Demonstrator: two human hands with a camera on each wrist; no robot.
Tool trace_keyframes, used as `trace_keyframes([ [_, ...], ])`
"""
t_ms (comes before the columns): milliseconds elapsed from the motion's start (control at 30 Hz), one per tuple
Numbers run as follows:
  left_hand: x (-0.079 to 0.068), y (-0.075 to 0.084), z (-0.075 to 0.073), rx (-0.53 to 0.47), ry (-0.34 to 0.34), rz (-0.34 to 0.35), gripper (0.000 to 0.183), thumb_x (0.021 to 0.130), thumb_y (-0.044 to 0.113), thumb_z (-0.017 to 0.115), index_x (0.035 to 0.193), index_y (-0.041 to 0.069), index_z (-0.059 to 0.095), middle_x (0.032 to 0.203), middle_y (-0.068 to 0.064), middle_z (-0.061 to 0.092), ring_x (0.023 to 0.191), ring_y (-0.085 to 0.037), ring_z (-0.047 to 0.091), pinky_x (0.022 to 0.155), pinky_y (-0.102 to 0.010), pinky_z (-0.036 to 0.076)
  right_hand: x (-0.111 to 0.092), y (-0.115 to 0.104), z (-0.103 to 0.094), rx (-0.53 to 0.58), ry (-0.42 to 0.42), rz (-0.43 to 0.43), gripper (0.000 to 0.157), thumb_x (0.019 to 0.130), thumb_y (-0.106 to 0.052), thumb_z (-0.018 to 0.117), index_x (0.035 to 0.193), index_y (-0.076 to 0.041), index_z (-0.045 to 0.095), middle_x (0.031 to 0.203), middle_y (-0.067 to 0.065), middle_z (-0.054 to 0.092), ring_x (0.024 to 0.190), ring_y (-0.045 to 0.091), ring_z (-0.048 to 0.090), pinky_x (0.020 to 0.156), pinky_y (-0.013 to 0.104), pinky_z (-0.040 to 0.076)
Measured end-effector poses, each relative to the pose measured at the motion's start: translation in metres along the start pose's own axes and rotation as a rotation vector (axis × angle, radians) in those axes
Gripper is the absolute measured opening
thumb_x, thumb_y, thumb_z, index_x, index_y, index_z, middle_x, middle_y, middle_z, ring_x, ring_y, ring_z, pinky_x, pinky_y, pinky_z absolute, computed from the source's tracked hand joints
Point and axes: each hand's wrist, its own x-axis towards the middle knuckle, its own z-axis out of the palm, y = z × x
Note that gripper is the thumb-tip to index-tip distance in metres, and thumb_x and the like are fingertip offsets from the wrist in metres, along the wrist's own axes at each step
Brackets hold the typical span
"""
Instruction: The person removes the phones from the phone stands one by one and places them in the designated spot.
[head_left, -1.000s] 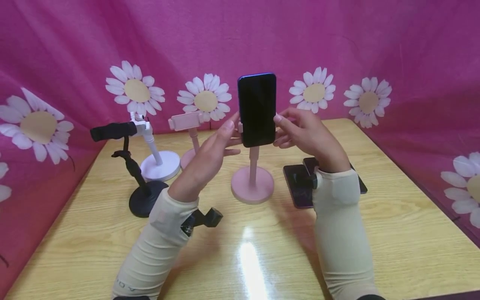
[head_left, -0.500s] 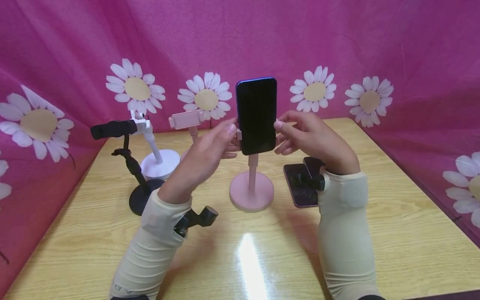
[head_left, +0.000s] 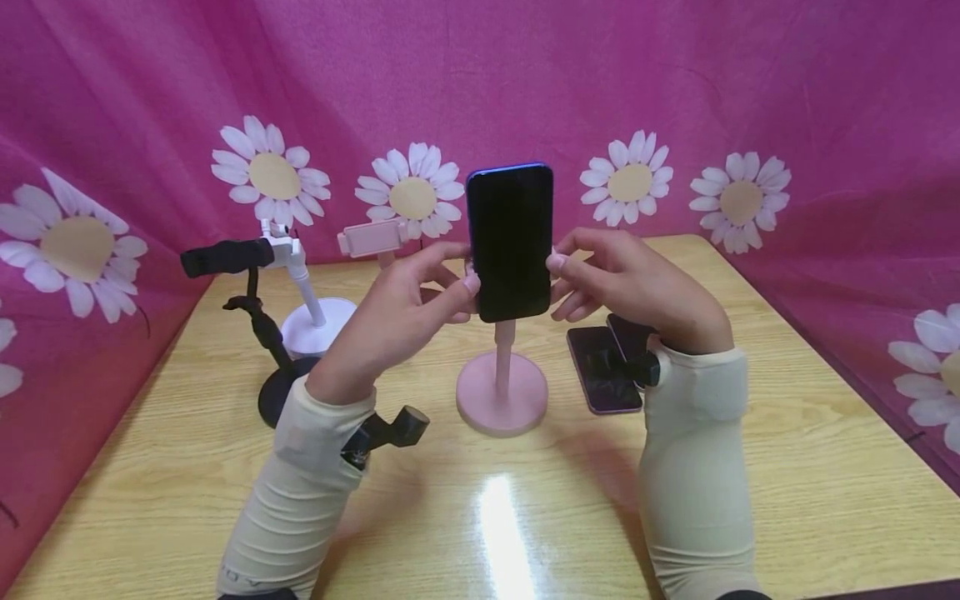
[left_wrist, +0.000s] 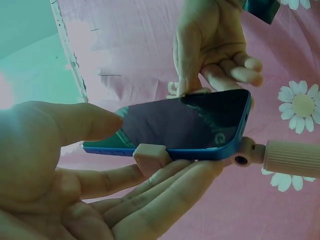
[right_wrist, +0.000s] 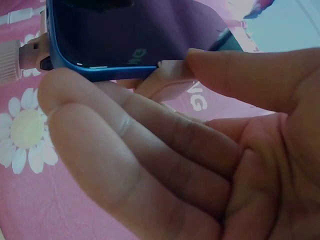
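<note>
A smartphone with a blue edge stands upright, screen toward me, in the clamp of a pink phone stand. My left hand holds the phone's left side, thumb over the screen edge and fingers behind. On the opposite side my right hand grips around the stand's clamp, its thumb at the clamp's front and the other fingers curving behind. The phone's back is hidden in all views.
Left on the wooden table stand a black phone stand, a white one and another pink one. Two dark phones lie beneath my right wrist. A pink flowered cloth hangs behind.
The pink stand with its phone has slid toward me, both hands moving with it. My left thumb has come down along the phone's left edge.
</note>
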Motion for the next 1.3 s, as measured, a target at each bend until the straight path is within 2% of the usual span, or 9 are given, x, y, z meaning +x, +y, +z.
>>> trace_keyframes([
  [367,-0.002,0.000,-0.002,0.041,0.011,-0.030,0.036,0.091,0.017,0.067,0.126,0.010,0.059,0.092,-0.009,0.065,0.074,-0.019,0.070,0.075,-0.037,0.057,-0.006,-0.006,0.002,-0.030,-0.040,0.002,0.033,0.098,-0.034,0.056,0.112,-0.004,0.053,0.104,0.014,0.068,0.083,0.028,0.071,0.080,0.039,0.055],
  [467,-0.001,-0.001,-0.002,0.061,0.023,-0.025,0.036,0.091,0.017,0.068,0.125,0.009,0.060,0.091,-0.009,0.066,0.073,-0.018,0.070,0.074,-0.037,0.057,-0.007,-0.006,0.003,-0.041,-0.034,-0.013,0.031,0.098,-0.032,0.056,0.113,-0.005,0.054,0.103,0.014,0.068,0.083,0.028,0.070,0.080,0.038,0.056],
  [533,-0.001,-0.001,-0.002,0.091,0.032,-0.027,0.035,0.090,0.019,0.069,0.124,0.010,0.061,0.091,-0.007,0.067,0.073,-0.017,0.070,0.072,-0.035,0.057,-0.008,-0.007,0.004,-0.085,-0.011,-0.030,0.032,0.098,-0.033,0.056,0.115,-0.006,0.055,0.103,0.013,0.068,0.084,0.028,0.070,0.080,0.039,0.056],
  [633,-0.001,-0.001,-0.003,0.162,0.051,-0.044,0.034,0.090,0.026,0.070,0.121,0.015,0.063,0.090,-0.003,0.068,0.072,-0.015,0.069,0.070,-0.035,0.057,-0.011,-0.013,0.006,-0.194,0.093,-0.050,0.042,0.095,-0.040,0.059,0.126,-0.013,0.051,0.108,0.009,0.067,0.092,0.024,0.067,0.083,0.043,0.054],
  [767,-0.001,-0.002,-0.006,0.256,0.086,-0.057,0.033,0.087,0.035,0.072,0.115,0.019,0.066,0.091,0.001,0.068,0.080,-0.016,0.065,0.069,-0.036,0.054,-0.014,-0.024,0.015,-0.244,0.320,-0.123,0.066,0.088,-0.044,0.067,0.143,-0.024,0.037,0.119,0.006,0.062,0.105,0.023,0.062,0.090,0.049,0.049],
  [833,-0.001,-0.003,-0.007,0.268,0.101,-0.043,0.033,0.086,0.036,0.073,0.113,0.018,0.067,0.093,0.001,0.068,0.084,-0.017,0.064,0.071,-0.037,0.053,-0.013,-0.029,0.022,-0.229,0.425,-0.202,0.077,0.085,-0.039,0.072,0.147,-0.026,0.030,0.124,0.007,0.059,0.109,0.024,0.061,0.092,0.049,0.048],
  [967,0.000,-0.006,-0.007,0.254,0.126,0.005,0.033,0.084,0.034,0.075,0.110,0.015,0.067,0.094,0.001,0.068,0.086,-0.016,0.064,0.075,-0.037,0.052,-0.002,-0.034,0.039,-0.256,0.588,-0.374,0.094,0.078,-0.031,0.080,0.151,-0.026,0.022,0.124,0.010,0.054,0.108,0.021,0.058,0.090,0.040,0.050],
  [1100,0.001,-0.008,-0.004,0.249,0.154,0.047,0.030,0.083,0.030,0.076,0.107,0.015,0.066,0.092,0.002,0.068,0.083,-0.014,0.065,0.074,-0.035,0.053,0.009,-0.036,0.059,-0.317,0.685,-0.452,0.099,0.075,-0.036,0.082,0.153,-0.027,0.020,0.126,0.012,0.047,0.107,0.018,0.052,0.086,0.035,0.050],
  [1300,0.005,-0.010,-0.002,0.262,0.160,0.094,0.029,0.082,0.020,0.076,0.107,0.012,0.065,0.094,0.001,0.067,0.086,-0.012,0.064,0.077,-0.031,0.054,0.023,-0.037,0.084,-0.412,0.755,-0.452,0.091,0.078,-0.043,0.077,0.150,-0.029,0.026,0.122,0.014,0.044,0.109,0.022,0.045,0.081,0.035,0.049],
])
